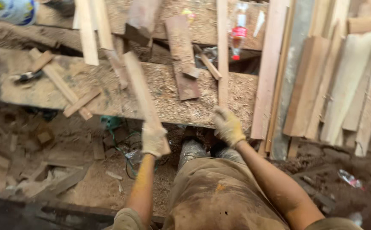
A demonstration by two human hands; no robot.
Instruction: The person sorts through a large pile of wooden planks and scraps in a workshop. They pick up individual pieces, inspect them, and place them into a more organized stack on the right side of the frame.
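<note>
Head view, looking down over a sawdust-covered bench (202,98) in a woodshop. Left hand (154,139), gloved, closed round the near end of a short plank (140,87) that slants up toward 11 o'clock across the bench edge. Right hand (227,126), also gloved, wrapped round the near end of a thin strip (223,51) that runs almost straight to 12 o'clock, over the bench and past its far edge. Both pieces lying on the sawdust, well apart from each other at the hands and nearer together further up.

Between them, at 12 o'clock from the left hand, a dark board (182,55) flat on the bench with a small stick (207,64) beside it. Plastic bottle (238,36) with a red label just right of the strip, near the top. Pale offcuts (72,96) crossing at 10 o'clock from the left hand. Stack of leaning boards (343,85) at 2 o'clock from the right hand. Scraps and shavings on the floor (44,162) at 9 o'clock.

Best handled, by the look of it, with firm grips kept close to the ends, each piece lifted clear of the sawdust rather than dragged, the long strip's far end watched so as not to knock the bottle or sweep the loose stick, and the two pieces kept from crossing.
</note>
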